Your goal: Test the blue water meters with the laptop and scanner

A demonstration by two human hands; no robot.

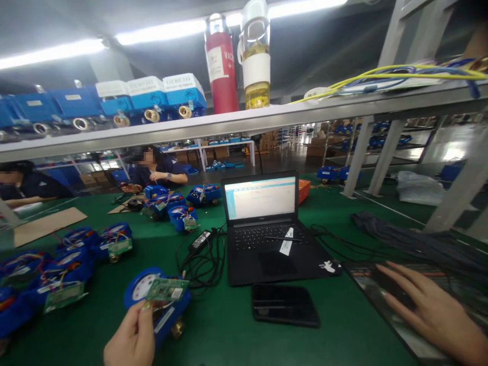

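- Left hand (131,341): grip pinched on flat green circuit board (166,290), above round blue meter (158,300), front-left on green felt surface (221,330).
- Right hand (430,310): fingers spread flat, grip empty, covering dark mouse (392,291) on glossy pad (381,305).

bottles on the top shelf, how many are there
2, side by side at the middle of the shelf: a red bottle on the left and a clear bottle holding yellow liquid on its right. More may stand hidden farther back.
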